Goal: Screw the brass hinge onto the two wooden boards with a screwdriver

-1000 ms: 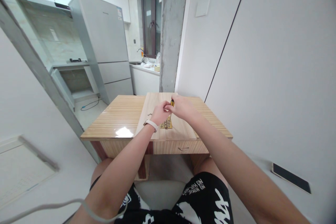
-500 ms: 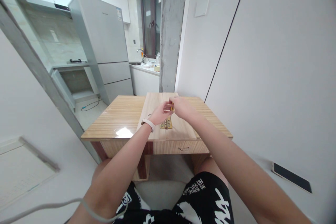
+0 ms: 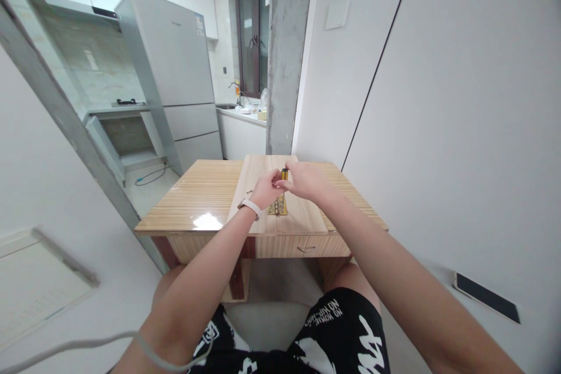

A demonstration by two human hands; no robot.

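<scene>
**Two hands on a small screwdriver above a brass hinge**

Head view. The only writing that can be read is on the black shorts (image 3: pixel 337 327) at the bottom: white letters, upside down to the camera, spell something like "NO HYPE NO MORE"; I cannot be sure of each letter. The fridge (image 3: pixel 175 64) far behind the hands carries a small label near its top corner, too small to read.

Both forearms reach forward from the lap and meet over two pale boards (image 3: pixel 298 210) that lie side by side on the wooden table (image 3: pixel 197 198). The left hand (image 3: pixel 265 187), with a white wristband, is curled, and its fingertips close on the yellow and black screwdriver (image 3: pixel 284 174). The right hand (image 3: pixel 307 180) is bent at the wrist, and its fingers pinch the same tool from the other side. The tool stands about upright between the two hands. Just below the grip, the brass hinge (image 3: pixel 279 206) lies flat across the seam of the boards. A dark phone (image 3: pixel 486 298) lies well apart, to the right of the right forearm.
</scene>
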